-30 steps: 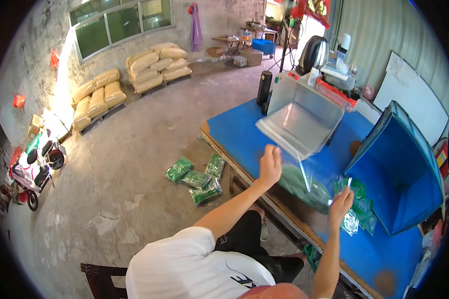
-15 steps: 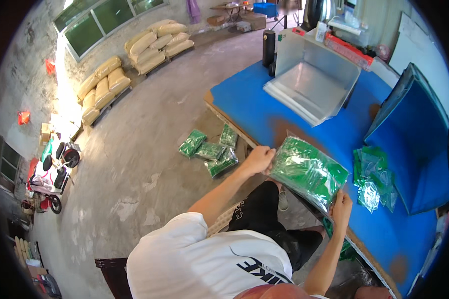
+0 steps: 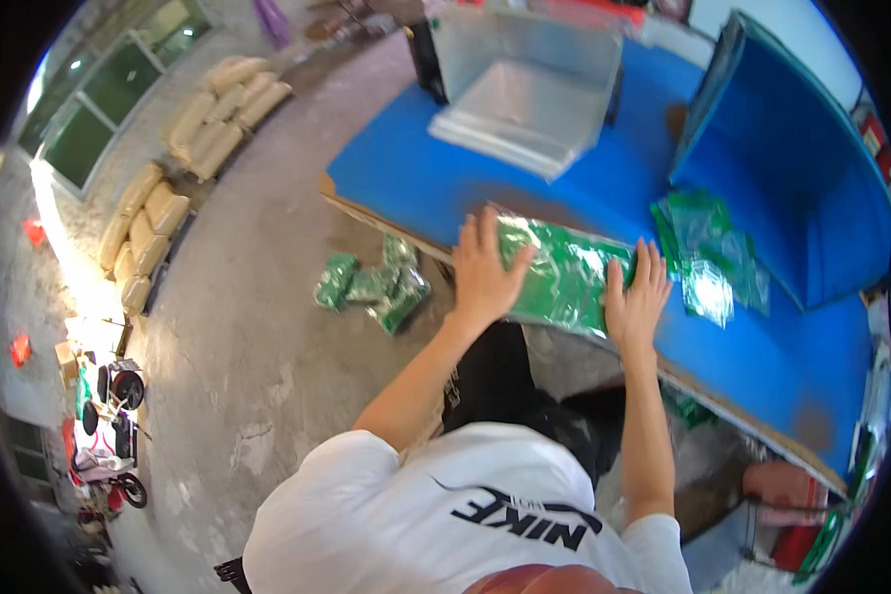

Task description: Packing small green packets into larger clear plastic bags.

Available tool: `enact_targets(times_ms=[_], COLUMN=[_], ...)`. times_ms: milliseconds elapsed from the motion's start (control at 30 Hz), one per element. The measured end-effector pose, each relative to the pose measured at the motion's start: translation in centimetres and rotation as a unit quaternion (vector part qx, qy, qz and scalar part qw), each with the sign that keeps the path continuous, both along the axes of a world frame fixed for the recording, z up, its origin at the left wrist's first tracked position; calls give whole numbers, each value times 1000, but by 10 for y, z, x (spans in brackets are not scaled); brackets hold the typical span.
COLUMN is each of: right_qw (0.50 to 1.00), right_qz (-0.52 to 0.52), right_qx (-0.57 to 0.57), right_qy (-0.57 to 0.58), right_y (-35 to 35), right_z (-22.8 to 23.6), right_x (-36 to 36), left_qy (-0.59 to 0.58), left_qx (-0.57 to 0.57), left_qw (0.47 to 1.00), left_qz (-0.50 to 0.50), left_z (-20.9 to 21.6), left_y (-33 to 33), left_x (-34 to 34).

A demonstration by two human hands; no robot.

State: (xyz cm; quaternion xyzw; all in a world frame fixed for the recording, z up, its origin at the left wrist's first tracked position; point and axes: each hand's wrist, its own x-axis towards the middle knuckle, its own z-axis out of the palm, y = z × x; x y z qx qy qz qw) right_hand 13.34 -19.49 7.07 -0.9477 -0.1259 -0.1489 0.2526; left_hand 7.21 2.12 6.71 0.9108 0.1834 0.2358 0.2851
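Note:
A clear plastic package with green contents (image 3: 564, 267) lies flat along the near edge of the blue-topped table (image 3: 386, 173). My left hand (image 3: 485, 269) rests on its left end, fingers stretched and the thumb apart. On its right end lies my right hand (image 3: 638, 302), also with extended fingers and a spread thumb. The package's plastic is wrinkled and shiny. Just right of it is a loose heap of green and clear plastic bags (image 3: 708, 243).
A stack of clear plastic sheets (image 3: 525, 114) stands in a holder toward the back. At the right is a large blue open-fronted bin (image 3: 792, 178). Several green packages (image 3: 371, 284) lie on the floor to the left; filled sacks (image 3: 223, 114) are stacked near the wall.
The package, held tilted by its ends before, has come down flat on the table edge. Both hands have shifted from gripping its corners to lying on top. The view has turned slightly.

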Motion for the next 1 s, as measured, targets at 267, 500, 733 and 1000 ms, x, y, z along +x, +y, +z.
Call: enact_targets(times_ms=[267, 500, 733, 1000], right_qw=[964, 940, 848, 983], right_qz=[52, 155, 329, 36], right_qx=[252, 160, 200, 118], right_qy=[63, 257, 365, -132], right_y=[11, 16, -44, -163], right_z=[6, 15, 21, 20], right_x=[-4, -76, -99, 62], left_qy=[-189, -33, -65, -184], left_qx=[-379, -801, -787, -862], left_qw=[903, 596, 610, 395], left_qz=[74, -47, -64, 259], left_z=[-72, -133, -286, -204], left_y=[-14, 19, 181, 249], left_x=[-66, -100, -274, -179])
